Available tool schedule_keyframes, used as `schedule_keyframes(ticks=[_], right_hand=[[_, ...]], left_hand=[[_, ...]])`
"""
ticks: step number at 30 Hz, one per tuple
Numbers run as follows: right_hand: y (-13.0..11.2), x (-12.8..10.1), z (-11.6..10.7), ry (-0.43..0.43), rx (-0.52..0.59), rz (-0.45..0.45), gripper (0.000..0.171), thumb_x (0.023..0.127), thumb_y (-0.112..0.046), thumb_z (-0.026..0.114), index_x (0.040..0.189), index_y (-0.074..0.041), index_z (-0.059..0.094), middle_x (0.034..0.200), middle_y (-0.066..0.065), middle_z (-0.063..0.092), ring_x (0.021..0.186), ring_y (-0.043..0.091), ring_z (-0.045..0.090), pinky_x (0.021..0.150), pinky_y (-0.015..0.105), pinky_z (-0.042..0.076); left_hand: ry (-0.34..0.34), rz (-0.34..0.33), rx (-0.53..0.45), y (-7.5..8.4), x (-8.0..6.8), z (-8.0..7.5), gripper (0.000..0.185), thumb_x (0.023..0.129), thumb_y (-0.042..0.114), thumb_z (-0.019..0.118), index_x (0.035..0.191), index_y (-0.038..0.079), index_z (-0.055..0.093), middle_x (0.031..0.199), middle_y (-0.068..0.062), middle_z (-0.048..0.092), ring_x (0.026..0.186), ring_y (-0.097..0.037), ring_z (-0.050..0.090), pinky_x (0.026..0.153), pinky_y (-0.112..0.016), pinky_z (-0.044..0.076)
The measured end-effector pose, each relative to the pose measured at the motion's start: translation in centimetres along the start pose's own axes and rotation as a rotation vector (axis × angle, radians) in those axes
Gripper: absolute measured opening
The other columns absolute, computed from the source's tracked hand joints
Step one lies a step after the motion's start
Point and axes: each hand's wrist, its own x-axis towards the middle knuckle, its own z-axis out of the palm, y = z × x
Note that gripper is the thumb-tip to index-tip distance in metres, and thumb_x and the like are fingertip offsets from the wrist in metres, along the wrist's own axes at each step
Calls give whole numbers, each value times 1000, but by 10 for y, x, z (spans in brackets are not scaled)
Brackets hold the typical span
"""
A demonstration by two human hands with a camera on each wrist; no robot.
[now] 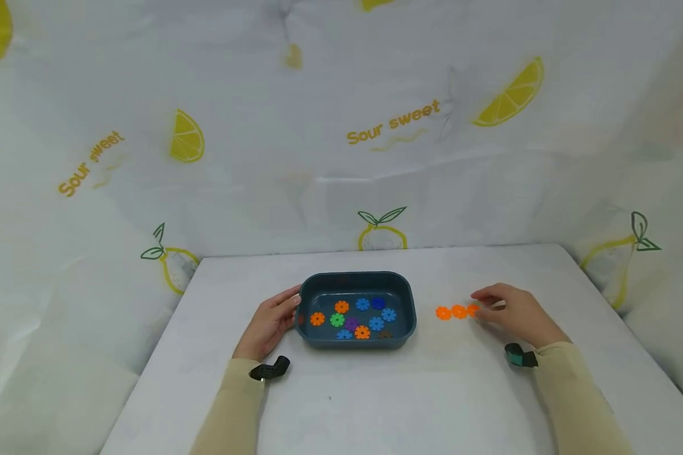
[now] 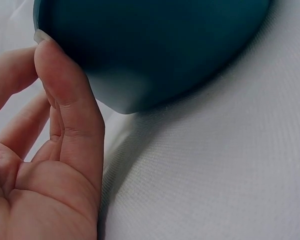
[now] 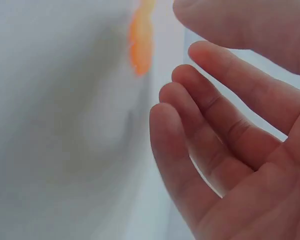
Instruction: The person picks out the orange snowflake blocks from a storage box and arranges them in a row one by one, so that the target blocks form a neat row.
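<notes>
While the left hand (image 1: 270, 323) touches the tray (image 1: 408, 328) edge, orange discs (image 1: 458, 311) lie well apart.

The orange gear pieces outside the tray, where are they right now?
In the head view, the orange gear pieces lie in a row on the table, right of the blue tray, at the right hand fingertips.

The left hand (image 2: 45, 165) at seven o'clock touches a fingertip to the teal tray (image 2: 150, 45) on the white tabletop (image 2: 230, 175).
</notes>
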Motion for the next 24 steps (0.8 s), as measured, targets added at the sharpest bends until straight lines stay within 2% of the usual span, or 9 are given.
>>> schedule_keyframes(ticks=[5,10,15,20,24], right_hand=[[-33,22,-9,-59,12,-73,41,99,-24,80,136,-10,72,133,13,72,117,31,70,94,39,63],[-76,51,-10,-142,33,-221,37,97,-19,83,132,-13,74,129,8,74,116,30,69,100,43,62],[-111,77,4,-298,59,-309,36,97,-13,82,132,-13,74,129,8,74,119,31,70,106,51,59],[-140,92,23,-440,-7,-331,36,96,-14,82,131,-14,75,131,5,74,117,23,70,104,45,60],[-160,100,36,-529,-78,-376,34,96,-17,84,129,-15,76,127,3,75,117,25,70,102,40,60]], left_hand=[[-9,8,-6,2,1,-1,53,102,32,77,151,16,64,127,-4,73,98,-14,67,83,-23,61],[-37,13,10,-1,4,-2,54,104,32,75,154,16,61,133,-4,73,103,-15,68,89,-25,60],[-36,12,-1,-4,5,-2,55,103,33,76,153,15,62,126,-4,74,97,-14,68,85,-23,60],[-29,16,4,-4,6,-2,54,104,32,75,153,14,61,127,-4,75,98,-13,69,84,-22,60],[-28,18,-4,-2,6,-3,54,104,33,75,153,14,62,129,-4,74,96,-12,68,82,-21,59]])
